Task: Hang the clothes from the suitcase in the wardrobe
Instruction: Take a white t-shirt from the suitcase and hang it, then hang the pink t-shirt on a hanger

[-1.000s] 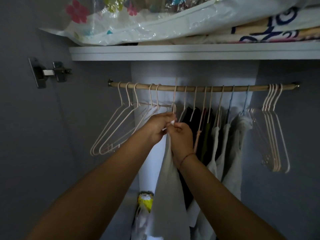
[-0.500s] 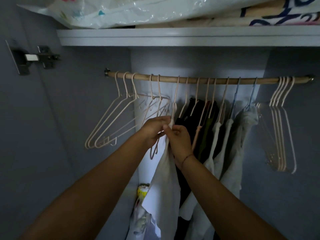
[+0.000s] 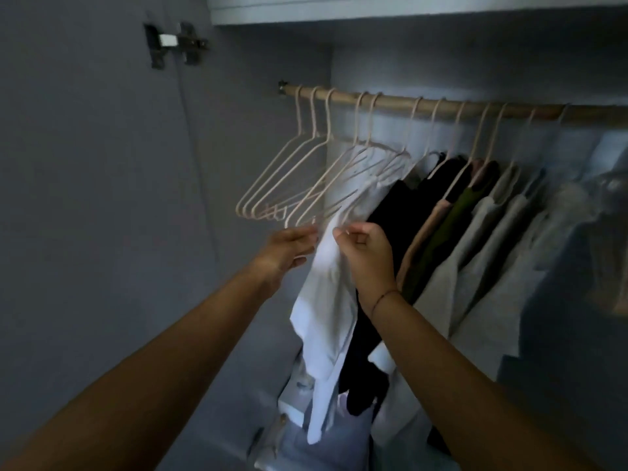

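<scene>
one head-worn wide-angle view, looking forward and slightly up into the wardrobe from close range. the rail (image 3: 441, 107) runs across the upper half of the frame, tilted down to the right; a door hinge (image 3: 175, 44) sits upper left. both forearms enter from the bottom edge, meeting near centre. edges look blurred.
</scene>
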Action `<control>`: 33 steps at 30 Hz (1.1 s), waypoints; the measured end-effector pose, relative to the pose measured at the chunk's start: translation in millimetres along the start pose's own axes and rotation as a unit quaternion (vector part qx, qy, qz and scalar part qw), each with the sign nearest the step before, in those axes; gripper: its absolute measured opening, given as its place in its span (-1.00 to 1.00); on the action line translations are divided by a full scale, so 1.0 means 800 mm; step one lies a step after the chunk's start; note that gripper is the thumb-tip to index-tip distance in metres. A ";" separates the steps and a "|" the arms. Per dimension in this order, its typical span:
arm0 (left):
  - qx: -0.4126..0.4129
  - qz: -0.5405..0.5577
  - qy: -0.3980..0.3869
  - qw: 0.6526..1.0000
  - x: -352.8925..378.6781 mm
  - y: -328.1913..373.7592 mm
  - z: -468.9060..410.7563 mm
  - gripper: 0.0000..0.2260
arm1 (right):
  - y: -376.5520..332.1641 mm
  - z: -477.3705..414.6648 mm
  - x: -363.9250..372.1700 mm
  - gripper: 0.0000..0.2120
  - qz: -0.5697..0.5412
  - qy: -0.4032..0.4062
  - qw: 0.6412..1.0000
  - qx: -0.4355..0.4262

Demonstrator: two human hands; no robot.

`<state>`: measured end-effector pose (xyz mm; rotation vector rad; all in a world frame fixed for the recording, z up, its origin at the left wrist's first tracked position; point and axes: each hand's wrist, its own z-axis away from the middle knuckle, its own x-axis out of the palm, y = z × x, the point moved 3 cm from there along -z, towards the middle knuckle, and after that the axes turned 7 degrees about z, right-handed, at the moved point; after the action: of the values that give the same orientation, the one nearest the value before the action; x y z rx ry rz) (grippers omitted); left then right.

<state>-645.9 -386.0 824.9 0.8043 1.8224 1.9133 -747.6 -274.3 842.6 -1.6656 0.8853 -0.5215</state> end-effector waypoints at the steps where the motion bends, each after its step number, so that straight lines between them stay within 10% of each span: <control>1: 0.002 -0.009 0.014 1.000 -0.015 -0.003 0.018 -0.76 | 0.004 0.013 0.009 -0.82 -0.011 -0.012 1.000 -0.002; 33: -0.174 0.022 0.379 0.909 -0.455 -0.232 0.823 -0.67 | 0.077 0.736 0.319 -0.63 0.009 -0.491 0.861 0.129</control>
<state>28.7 -88.3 586.6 -0.0528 1.7258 2.7192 -176.0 -111.5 592.5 -1.3977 0.0585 0.2471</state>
